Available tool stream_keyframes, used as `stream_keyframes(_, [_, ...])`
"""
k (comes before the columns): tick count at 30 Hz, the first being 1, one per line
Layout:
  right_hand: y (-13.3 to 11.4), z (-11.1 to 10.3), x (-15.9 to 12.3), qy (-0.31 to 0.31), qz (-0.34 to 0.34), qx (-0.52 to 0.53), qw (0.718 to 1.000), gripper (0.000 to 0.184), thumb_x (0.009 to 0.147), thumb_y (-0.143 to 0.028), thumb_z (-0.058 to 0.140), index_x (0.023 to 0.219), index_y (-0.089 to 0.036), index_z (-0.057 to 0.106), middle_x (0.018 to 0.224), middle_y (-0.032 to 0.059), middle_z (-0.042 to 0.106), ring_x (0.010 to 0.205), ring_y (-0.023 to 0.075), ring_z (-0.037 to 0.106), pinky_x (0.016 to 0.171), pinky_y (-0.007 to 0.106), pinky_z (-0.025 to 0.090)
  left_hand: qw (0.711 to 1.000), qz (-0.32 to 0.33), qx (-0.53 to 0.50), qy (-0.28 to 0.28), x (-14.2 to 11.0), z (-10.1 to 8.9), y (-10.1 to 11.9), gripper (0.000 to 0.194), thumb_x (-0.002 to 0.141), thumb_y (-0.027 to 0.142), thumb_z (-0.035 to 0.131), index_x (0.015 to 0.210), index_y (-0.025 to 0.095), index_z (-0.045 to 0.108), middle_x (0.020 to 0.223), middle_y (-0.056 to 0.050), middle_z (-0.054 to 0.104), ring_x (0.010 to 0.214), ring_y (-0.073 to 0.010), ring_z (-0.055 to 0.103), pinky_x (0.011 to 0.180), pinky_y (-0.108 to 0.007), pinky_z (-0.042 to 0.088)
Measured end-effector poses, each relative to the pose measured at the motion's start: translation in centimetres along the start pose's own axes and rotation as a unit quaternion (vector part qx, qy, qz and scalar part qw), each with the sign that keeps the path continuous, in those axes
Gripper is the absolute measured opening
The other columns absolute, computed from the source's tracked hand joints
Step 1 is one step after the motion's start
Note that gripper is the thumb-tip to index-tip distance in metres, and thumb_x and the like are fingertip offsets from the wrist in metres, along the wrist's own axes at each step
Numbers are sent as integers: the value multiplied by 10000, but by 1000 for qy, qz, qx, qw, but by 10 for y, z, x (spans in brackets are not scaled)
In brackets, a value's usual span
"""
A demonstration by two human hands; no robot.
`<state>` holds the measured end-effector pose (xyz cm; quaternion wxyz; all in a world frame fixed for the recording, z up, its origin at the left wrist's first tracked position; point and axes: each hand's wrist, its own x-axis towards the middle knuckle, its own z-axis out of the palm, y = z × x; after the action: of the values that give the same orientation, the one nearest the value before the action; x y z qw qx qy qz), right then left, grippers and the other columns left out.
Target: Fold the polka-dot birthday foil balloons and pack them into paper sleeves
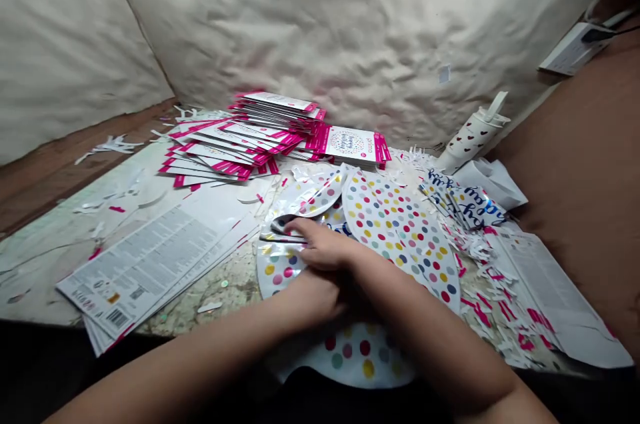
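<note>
Flat round foil balloons with coloured polka dots (400, 224) lie in a heap on the table in front of me. My right hand (325, 247) rests on top of one, its fingers pressed down on a folded silver edge (285, 227). My left hand (313, 297) lies under the right wrist, against the lower balloon (350, 354); its fingers are mostly hidden. Another balloon, folded, lies just beyond (313, 194).
A fanned stack of pink-and-white packaging cards (235, 144) sits at the back. Printed sheets (145, 264) lie at the left. Paper scraps (490, 291) and folded lettered balloons (470, 207) cover the right side. A white heart-patterned bottle (473, 134) leans at the back right.
</note>
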<state>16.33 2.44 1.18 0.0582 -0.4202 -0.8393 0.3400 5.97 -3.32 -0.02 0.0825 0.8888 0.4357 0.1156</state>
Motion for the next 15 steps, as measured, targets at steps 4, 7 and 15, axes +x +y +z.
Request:
stream_keyframes(4, [17, 1, -16, 76, 1, 8, 997, 423, 696, -114, 480, 1111, -194, 480, 1109, 68, 556, 985, 207, 552, 838, 345, 452, 992, 119, 41, -28, -16, -24, -51, 297, 809, 126, 438, 1006, 166, 656, 1004, -82, 657, 909, -218, 586, 848, -337, 475])
stream_keyframes(7, [16, 9, -15, 118, -12, -10, 993, 456, 696, -133, 508, 1144, -192, 454, 1146, 78, 526, 1029, 206, 522, 871, 333, 429, 976, 141, 164, 13, -8, -40, -92, 400, 802, 60, 409, 1143, 162, 589, 1073, -126, 632, 1073, -290, 505, 997, -539, 284])
stream_keyframes(15, [13, 34, 9, 289, 79, -123, 946, 242, 733, -137, 477, 925, -124, 623, 1011, 150, 585, 976, 278, 518, 838, 401, 426, 964, 134, 222, 62, -1, -54, -86, 300, 853, 71, 365, 738, 151, 631, 777, -102, 613, 769, -227, 544, 762, -399, 416])
